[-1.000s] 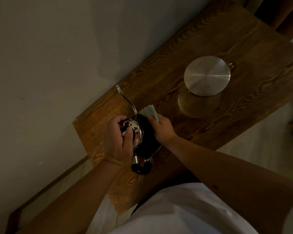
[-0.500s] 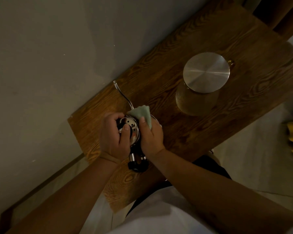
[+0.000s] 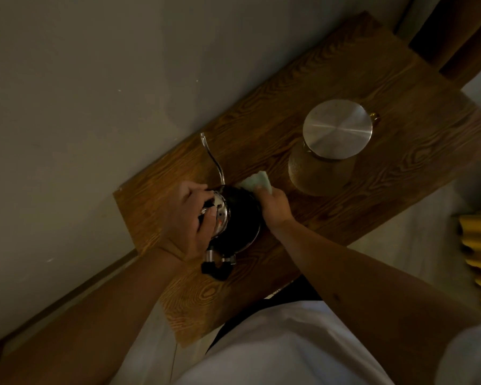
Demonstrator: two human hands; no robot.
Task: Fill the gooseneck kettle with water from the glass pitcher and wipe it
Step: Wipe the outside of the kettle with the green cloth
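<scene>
Since half a second ago the right hand (image 3: pixel 272 207) has slid its pale green cloth (image 3: pixel 257 182) from the lid area round to the right flank of the gooseneck kettle (image 3: pixel 240 218), fingers closed on the cloth. Opposite, the left hand (image 3: pixel 190 218) grips the kettle's lid, steadying it at the near-left end of the wooden table (image 3: pixel 372 190). Wiping looks under way; next the cloth must cover the remaining body. Far right stands the lidded glass pitcher (image 3: pixel 325 165), its contents unclear
</scene>
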